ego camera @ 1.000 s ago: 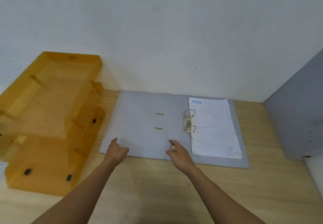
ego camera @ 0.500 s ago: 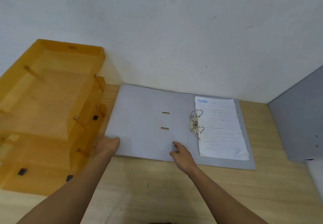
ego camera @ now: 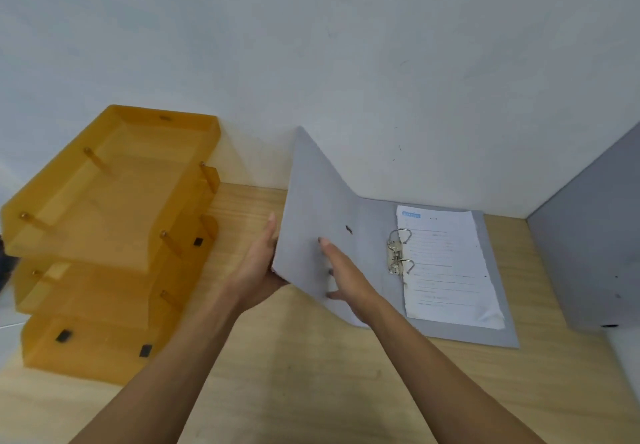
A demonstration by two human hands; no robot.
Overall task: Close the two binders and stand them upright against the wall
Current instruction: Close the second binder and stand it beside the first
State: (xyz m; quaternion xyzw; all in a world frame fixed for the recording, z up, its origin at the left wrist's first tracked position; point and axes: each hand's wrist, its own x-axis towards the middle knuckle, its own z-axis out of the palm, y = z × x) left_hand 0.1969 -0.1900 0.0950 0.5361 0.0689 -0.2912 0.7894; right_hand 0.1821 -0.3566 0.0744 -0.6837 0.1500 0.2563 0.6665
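Grey binder (ego camera: 349, 235) on desk (ego camera: 311, 391) by wall, cover half raised: left hand (ego camera: 258, 267) grips its edge, right hand (ego camera: 346, 277) flat inside. Risks pinching fingers, creasing paper (ego camera: 450, 267) on rings (ego camera: 400, 253).

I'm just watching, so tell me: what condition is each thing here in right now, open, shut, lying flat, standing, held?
Grey binder: half open, back lying flat on the desk, front cover raised.
Front cover: tilted up, held between both hands.
Left hand: behind the cover's outer edge, supporting it.
Right hand: flat on the cover's inner face.
Ring clip: shut, through the papers.
Papers: lying flat, bottom corner crumpled.
Orange letter trays: stacked, looking empty.
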